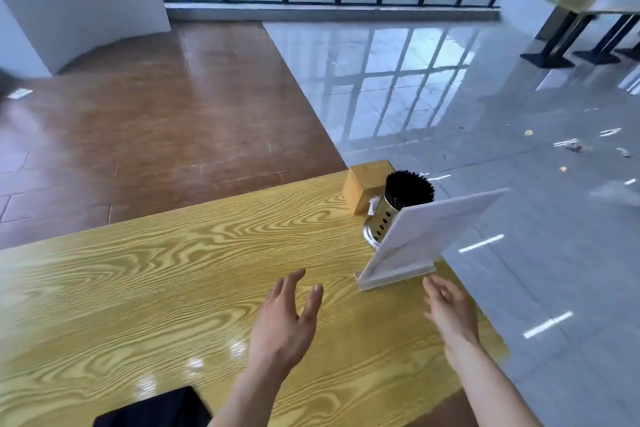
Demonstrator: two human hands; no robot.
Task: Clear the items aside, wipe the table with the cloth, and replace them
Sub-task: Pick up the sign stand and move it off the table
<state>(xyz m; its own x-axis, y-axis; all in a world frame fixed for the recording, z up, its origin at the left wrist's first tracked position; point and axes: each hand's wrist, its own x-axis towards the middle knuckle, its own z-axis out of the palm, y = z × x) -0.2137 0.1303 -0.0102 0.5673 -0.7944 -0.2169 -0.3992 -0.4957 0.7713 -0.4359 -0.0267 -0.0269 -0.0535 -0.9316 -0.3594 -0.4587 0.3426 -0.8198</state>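
Your yellow wood-grain surface (pixel 173 270) carries a bamboo box (pixel 363 189), a perforated metal chopstick holder (pixel 391 215), a white sign stand (pixel 415 246) and a black flat object (pixel 156 409).

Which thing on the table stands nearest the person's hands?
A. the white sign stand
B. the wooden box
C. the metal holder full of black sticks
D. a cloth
A: the white sign stand sits just beyond the open left hand and right hand, while the metal holder and wooden box stand farther back behind it.
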